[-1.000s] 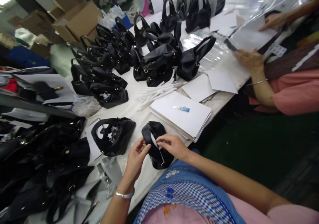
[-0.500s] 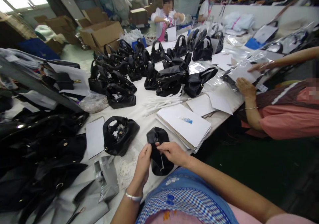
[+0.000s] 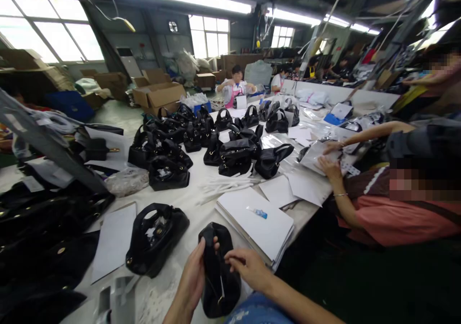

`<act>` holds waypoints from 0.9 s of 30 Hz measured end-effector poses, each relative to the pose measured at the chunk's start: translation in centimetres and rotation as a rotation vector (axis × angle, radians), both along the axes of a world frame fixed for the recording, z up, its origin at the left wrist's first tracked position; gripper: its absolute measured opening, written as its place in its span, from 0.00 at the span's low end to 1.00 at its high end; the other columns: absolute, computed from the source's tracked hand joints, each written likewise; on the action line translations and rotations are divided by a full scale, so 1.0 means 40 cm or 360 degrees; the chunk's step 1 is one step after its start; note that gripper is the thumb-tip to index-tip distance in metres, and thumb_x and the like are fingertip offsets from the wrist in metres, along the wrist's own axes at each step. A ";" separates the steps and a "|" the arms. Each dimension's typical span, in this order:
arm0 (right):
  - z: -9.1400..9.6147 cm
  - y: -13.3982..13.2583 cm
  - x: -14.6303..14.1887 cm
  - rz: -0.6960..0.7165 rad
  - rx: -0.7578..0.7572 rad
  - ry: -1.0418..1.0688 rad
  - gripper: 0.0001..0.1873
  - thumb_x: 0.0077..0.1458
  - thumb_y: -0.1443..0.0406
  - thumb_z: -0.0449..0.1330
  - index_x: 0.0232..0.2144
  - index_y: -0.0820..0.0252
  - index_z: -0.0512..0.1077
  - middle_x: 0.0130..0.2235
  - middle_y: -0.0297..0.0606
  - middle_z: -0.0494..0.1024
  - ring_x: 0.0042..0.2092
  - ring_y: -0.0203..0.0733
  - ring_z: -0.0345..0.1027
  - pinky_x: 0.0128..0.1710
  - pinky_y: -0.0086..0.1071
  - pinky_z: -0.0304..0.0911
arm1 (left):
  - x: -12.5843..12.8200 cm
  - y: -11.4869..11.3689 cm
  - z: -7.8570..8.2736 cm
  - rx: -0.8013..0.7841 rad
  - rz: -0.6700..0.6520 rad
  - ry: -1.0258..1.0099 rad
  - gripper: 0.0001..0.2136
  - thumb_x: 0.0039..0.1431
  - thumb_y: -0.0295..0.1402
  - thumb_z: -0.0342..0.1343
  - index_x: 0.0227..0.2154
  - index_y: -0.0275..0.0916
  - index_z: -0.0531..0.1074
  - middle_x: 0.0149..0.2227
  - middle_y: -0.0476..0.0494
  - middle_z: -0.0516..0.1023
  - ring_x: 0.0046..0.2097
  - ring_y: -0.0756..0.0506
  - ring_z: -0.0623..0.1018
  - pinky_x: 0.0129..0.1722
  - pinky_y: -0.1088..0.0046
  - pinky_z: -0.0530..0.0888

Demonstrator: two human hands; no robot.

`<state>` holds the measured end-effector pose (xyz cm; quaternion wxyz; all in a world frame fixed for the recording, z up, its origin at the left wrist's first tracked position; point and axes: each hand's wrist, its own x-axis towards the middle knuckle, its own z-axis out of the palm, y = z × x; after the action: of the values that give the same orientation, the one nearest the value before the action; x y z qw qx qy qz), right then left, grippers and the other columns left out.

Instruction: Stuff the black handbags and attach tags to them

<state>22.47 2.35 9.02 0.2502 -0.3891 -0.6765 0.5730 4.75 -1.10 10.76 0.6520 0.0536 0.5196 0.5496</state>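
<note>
A small black zip bag (image 3: pixel 212 293) lies close in front of me, its zip seam running lengthwise and a thin light zip pull hanging near the lower end. My left hand (image 3: pixel 194 271) grips its left side, thumb on top and fingertips showing at the opening. At the right edge of the bag is my right hand (image 3: pixel 250 266), its fingers curled in a pinch; whatever sits between the tips is too small to make out. A black handbag (image 3: pixel 154 240) with a loop handle rests to the left. Right of the bag lies a stack of white boards (image 3: pixel 257 218), a blue-and-clear item (image 3: pixel 260 213) on top.
Several black handbags (image 3: pixel 237 156) crowd the table's middle. White strips (image 3: pixel 226 185) lie before them. A dark pile of bags (image 3: pixel 43 247) fills the left, under a slanted metal post (image 3: pixel 61 146). At the right, a co-worker's hands (image 3: pixel 329 163) handle a plastic-covered white sheet.
My view has tilted upward, so the table sits lower in the picture. My right fingers have drawn from the bag's opening to its right edge; my left hand still holds the bag.
</note>
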 end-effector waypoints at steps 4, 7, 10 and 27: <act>-0.004 0.015 0.009 0.0057 -0.0142 0.0166 0.16 0.59 0.60 0.54 0.45 0.56 0.76 0.38 0.38 0.79 0.33 0.39 0.73 0.35 0.31 0.68 | 0.053 -0.002 0.016 0.0148 -0.0017 0.0401 0.19 0.52 0.44 0.62 0.41 0.35 0.73 0.34 0.42 0.81 0.35 0.44 0.81 0.34 0.73 0.77; 0.006 0.030 0.017 0.0089 -0.0100 0.0206 0.16 0.60 0.59 0.53 0.45 0.55 0.76 0.40 0.39 0.79 0.35 0.41 0.74 0.38 0.33 0.68 | 0.075 0.007 0.029 0.0211 -0.0101 0.0579 0.23 0.53 0.49 0.59 0.44 0.37 0.71 0.35 0.42 0.81 0.33 0.42 0.81 0.31 0.71 0.76; 0.007 0.045 0.025 0.0107 -0.0032 0.0181 0.15 0.59 0.59 0.54 0.43 0.55 0.77 0.40 0.39 0.79 0.38 0.44 0.74 0.42 0.36 0.68 | 0.073 0.020 0.025 0.0131 -0.0013 0.0912 0.25 0.54 0.51 0.57 0.46 0.36 0.72 0.38 0.39 0.81 0.39 0.39 0.81 0.36 0.65 0.77; -0.044 0.144 -0.052 0.0046 -0.0197 0.0178 0.15 0.50 0.54 0.61 0.31 0.60 0.77 0.33 0.37 0.73 0.30 0.39 0.66 0.29 0.31 0.61 | 0.072 0.037 -0.009 0.0225 0.0142 0.1135 0.21 0.37 0.45 0.69 0.32 0.36 0.78 0.36 0.36 0.83 0.42 0.34 0.81 0.46 0.60 0.77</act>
<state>20.39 8.12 7.28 0.2549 -0.3614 -0.6303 0.6381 7.64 0.37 10.41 0.3999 0.2639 0.6769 0.5588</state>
